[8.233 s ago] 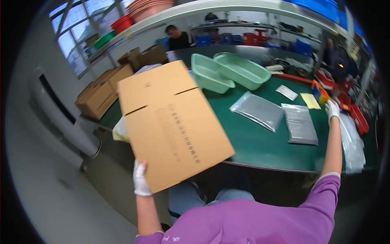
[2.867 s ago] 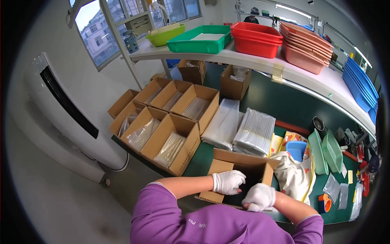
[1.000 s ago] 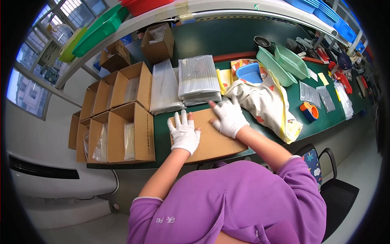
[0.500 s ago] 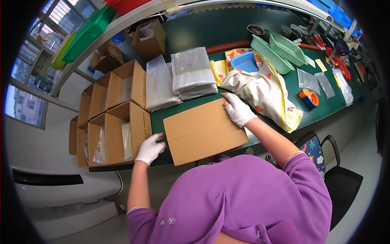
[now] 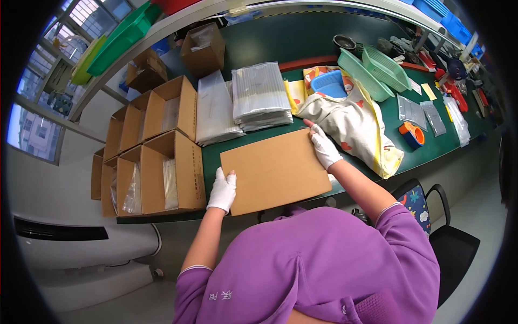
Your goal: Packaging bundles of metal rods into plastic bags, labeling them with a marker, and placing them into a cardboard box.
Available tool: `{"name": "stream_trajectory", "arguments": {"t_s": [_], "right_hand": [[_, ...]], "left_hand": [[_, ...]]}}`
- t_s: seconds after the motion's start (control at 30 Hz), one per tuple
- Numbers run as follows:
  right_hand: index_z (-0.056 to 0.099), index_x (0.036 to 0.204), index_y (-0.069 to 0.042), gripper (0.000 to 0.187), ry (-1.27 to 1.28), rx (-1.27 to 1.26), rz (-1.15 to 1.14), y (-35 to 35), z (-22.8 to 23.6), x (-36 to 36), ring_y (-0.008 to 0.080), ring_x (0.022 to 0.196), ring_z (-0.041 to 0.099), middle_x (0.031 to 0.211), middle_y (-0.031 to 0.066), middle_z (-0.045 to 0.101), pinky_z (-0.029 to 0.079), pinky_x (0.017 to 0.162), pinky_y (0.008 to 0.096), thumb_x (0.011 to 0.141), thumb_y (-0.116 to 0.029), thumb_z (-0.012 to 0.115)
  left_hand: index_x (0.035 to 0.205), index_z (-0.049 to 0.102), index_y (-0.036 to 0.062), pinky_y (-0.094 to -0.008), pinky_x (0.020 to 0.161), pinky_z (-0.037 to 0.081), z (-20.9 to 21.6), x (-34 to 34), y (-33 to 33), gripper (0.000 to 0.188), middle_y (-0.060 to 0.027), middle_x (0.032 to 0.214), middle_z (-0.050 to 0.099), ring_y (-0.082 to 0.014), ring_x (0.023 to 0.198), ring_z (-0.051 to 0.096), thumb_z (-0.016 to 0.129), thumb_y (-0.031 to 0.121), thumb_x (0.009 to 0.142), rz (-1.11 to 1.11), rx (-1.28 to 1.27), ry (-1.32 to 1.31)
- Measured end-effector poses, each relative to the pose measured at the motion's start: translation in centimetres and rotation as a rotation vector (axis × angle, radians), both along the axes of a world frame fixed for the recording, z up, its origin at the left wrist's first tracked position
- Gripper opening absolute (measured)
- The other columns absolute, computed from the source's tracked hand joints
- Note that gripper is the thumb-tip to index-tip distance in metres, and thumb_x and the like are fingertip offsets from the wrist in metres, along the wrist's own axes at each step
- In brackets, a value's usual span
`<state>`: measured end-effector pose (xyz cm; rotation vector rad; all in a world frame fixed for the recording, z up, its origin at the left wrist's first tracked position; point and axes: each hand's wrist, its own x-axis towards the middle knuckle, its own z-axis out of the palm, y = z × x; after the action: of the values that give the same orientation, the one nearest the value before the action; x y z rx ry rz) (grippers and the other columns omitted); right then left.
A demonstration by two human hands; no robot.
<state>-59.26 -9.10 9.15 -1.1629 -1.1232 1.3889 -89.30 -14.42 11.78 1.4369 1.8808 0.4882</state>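
Observation:
A flat brown cardboard piece lies before me at the front of the green table, its near edge close to my purple shirt. My left hand, in a white glove with bare fingertips, grips its left edge with the thumb on top. On the right edge, near the far corner, my right hand holds it, gloved the same way. The fingers under the cardboard are hidden. Just beyond my right hand spreads a white cloth with red hearts and a yellow border.
Open cardboard boxes with bagged items stand at the left. Stacks of clear plastic sleeves lie behind the cardboard. Further right are a blue tray, green baskets, an orange tape dispenser and small bags. A chair stands at right.
My left hand has moved right, from beside the boxes onto the cardboard's left edge, and closed on it. My right hand shifted slightly along its edge. A slit line seen on the cardboard no longer shows.

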Motion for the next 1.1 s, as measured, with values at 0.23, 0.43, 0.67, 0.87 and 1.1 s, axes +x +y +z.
{"name": "stream_trajectory", "arguments": {"t_s": [0.23, 0.43, 0.67, 0.87, 1.1], "right_hand": [[0.046, 0.125, -0.005, 0.043, -0.697, 0.774, -0.235, 3.0, 12.3, 2.1, 0.0359, 0.12, 0.041, 0.125, 0.0203, 0.046, 0.034, 0.099, 0.04, 0.089, -0.028, 0.049], [0.054, 0.118, -0.006, 0.048, -1.09, 0.909, 0.187, -0.1, 9.0, -1.1, 0.0326, 0.114, 0.046, 0.114, 0.0166, 0.052, 0.029, 0.102, 0.0467, 0.077, -0.031, 0.06], [0.057, 0.101, -0.001, 0.035, -0.81, 0.901, -0.004, 1.5, 4.3, 2.6, 0.0337, 0.099, 0.053, 0.105, 0.0149, 0.055, 0.039, 0.092, 0.0426, 0.069, -0.015, 0.063], [0.055, 0.108, -0.002, 0.038, -1.05, 0.614, -0.971, -0.1, 2.7, 26.6, 0.0335, 0.096, 0.055, 0.102, 0.017, 0.058, 0.044, 0.086, 0.0393, 0.071, -0.01, 0.062], [0.066, 0.091, -0.006, 0.043, -1.734, -0.354, -0.283, -5.1, -2.8, 40.5, 0.0284, 0.093, 0.06, 0.094, 0.0134, 0.064, 0.046, 0.085, 0.0379, 0.063, -0.038, 0.074]], "left_hand": [[0.122, 0.044, 0.0026, -0.0398, 0.087, 0.042, -0.1, 0.3, 0.2, 0.045, -0.0221, 0.113, 0.056, -0.0371, 0.105, 0.054, 0.046, 0.036, 0.092, -0.013, 0.142, 0.05], [0.104, 0.048, 0.0031, -0.0446, 0.082, 0.042, 1.0, 1.9, -0.6, 0.03, -0.0201, 0.103, 0.054, -0.0387, 0.096, 0.054, 0.059, 0.023, 0.084, 0.074, 0.347, 0.301], [0.094, 0.048, 0.001, -0.0442, 0.075, 0.043, 0.3, 1.6, -0.5, 0.02, -0.0192, 0.093, 0.052, -0.0377, 0.088, 0.052, 0.055, 0.016, 0.085, -0.018, 0.444, 0.668], [0.095, 0.049, 0.0039, -0.0398, 0.075, 0.045, 0.7, 2.0, -1.1, 0.01, -0.0156, 0.093, 0.054, -0.0326, 0.084, 0.055, 0.046, 0.009, 0.087, 0.047, 0.395, 0.801], [0.092, 0.05, 0.0014, -0.0359, 0.073, 0.045, 0.8, 2.7, -0.7, 0.01, -0.0144, 0.089, 0.054, -0.0289, 0.083, 0.055, 0.045, 0.001, 0.083, 0.098, 0.386, 0.779]]}}
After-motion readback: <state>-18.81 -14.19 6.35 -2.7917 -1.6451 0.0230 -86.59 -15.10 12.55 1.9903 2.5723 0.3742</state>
